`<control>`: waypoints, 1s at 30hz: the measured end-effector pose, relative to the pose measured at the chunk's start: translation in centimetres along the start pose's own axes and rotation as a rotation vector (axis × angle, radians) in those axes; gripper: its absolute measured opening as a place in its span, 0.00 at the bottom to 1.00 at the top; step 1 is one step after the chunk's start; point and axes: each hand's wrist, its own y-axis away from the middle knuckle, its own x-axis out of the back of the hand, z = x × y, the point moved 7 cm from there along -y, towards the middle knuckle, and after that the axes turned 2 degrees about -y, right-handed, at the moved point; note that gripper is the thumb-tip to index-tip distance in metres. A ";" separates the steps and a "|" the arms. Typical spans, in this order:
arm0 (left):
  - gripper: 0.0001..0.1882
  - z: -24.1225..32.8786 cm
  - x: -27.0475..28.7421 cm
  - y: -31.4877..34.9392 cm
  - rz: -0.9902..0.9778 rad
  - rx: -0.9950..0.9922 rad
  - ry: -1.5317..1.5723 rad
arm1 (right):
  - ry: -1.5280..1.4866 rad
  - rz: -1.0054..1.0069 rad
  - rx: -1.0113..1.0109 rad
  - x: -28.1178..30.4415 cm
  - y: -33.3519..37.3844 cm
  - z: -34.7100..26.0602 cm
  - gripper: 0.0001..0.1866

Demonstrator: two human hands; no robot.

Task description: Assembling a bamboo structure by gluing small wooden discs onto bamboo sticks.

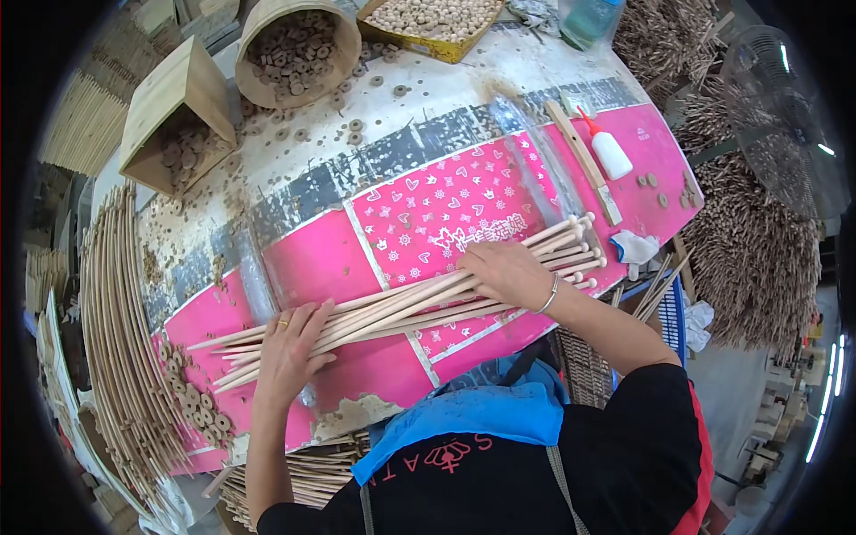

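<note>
A bundle of long pale wooden sticks [401, 308] lies slantwise across the pink table cover. Round knobs sit on their right ends, while the left ends are bare and fan out a little. Near those bare ends my left hand [290, 348], with a ring on one finger, curls over the sticks, its thumb on the near side. My right hand [510, 272], a bangle on its wrist, is wrapped over the bundle closer to the knobs. Its fingertips are partly hidden. By the knobbed ends lies a white squeeze bottle [611, 153] with a red nozzle.
Wooden discs [201, 406] lie at the table's left end. Beyond are a wooden box [169, 107], a round tub [299, 53] of discs and a yellow tray [419, 45] of small beads. Long sticks [125, 339] stack at left; a fan [780, 116] stands right.
</note>
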 end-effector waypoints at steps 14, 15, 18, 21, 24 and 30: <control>0.20 7.6 7.1 3.0 0.857 -0.034 -0.196 | -0.108 0.181 0.064 7.3 -1.5 3.6 0.17; 0.15 8.3 7.3 2.3 0.929 -0.081 -0.195 | -0.148 0.211 0.031 8.1 -1.1 4.4 0.13; 0.10 6.5 5.8 -2.5 0.786 -0.053 -0.096 | -0.240 0.098 -0.241 8.9 1.9 7.5 0.16; 0.15 0.9 4.4 -11.0 0.704 0.077 0.153 | -0.562 0.153 -0.390 9.2 6.2 10.1 0.15; 0.23 -3.7 4.6 -18.4 0.685 0.183 0.244 | -0.836 0.166 -0.573 9.5 9.4 10.0 0.11; 0.22 -5.9 1.3 -30.3 0.645 0.342 -0.043 | -1.019 0.241 -0.756 8.3 14.2 11.1 0.12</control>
